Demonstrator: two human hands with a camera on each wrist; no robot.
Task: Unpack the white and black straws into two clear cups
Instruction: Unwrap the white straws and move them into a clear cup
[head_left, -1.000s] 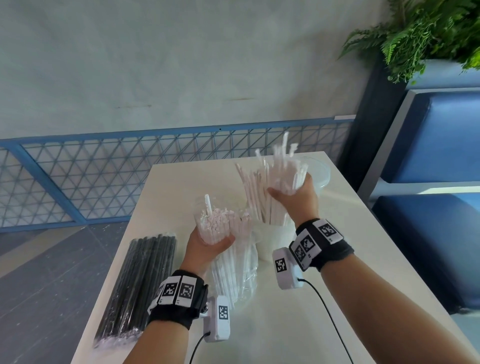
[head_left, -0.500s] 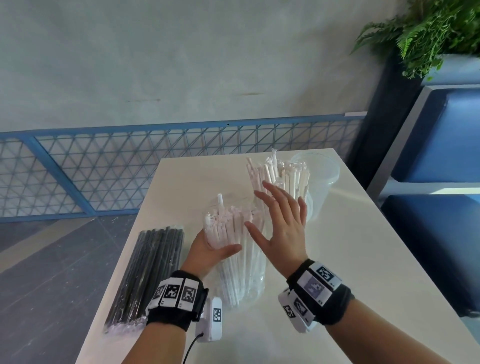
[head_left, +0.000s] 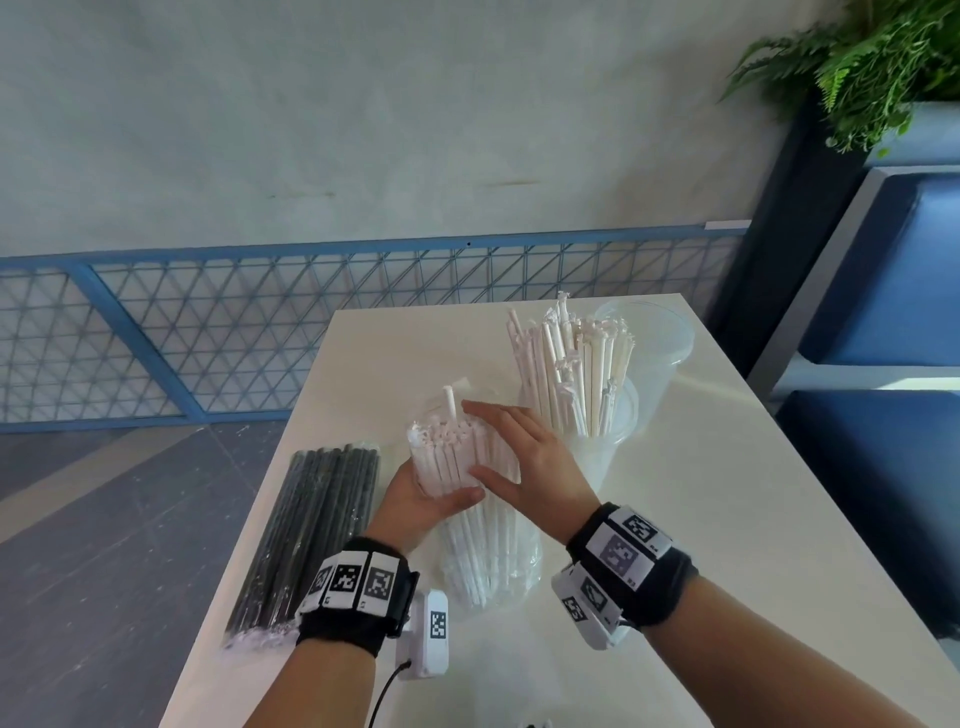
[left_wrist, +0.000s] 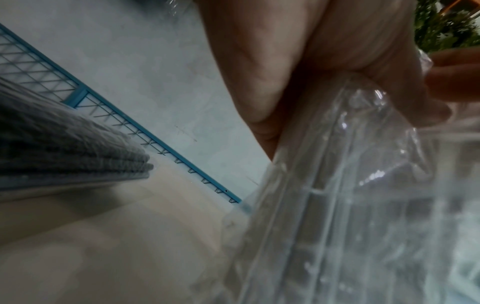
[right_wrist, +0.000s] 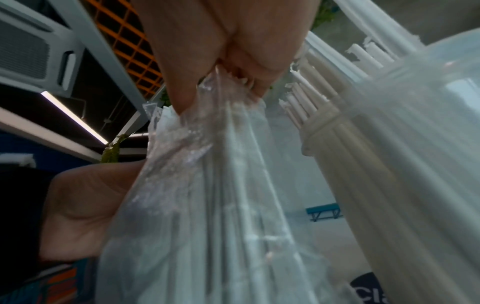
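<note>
— Where were the white straws (head_left: 457, 457)?

— Partly bagged, upright on the counter (head_left: 727, 519); the left hand (head_left: 415, 499) curled round the bundle, the right hand (head_left: 524, 462) laid nearly flat against it. The rest stood in a clear cup (head_left: 597, 452).

— Advice?

— Pinch a modest batch, lift straight — the black straws (head_left: 317, 525) lay wrapped.

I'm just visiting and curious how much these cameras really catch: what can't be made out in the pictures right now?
- Head view: the right hand covers part of the bagged white straws, hiding its fingertips' grip.
- Head view: the empty clear cup is partly hidden behind the straws in the cup.
- Left wrist view: the black straw pack is blurred and cut off by the left edge.
- Right wrist view: the left hand is dim, its fingers behind the bag.
</note>
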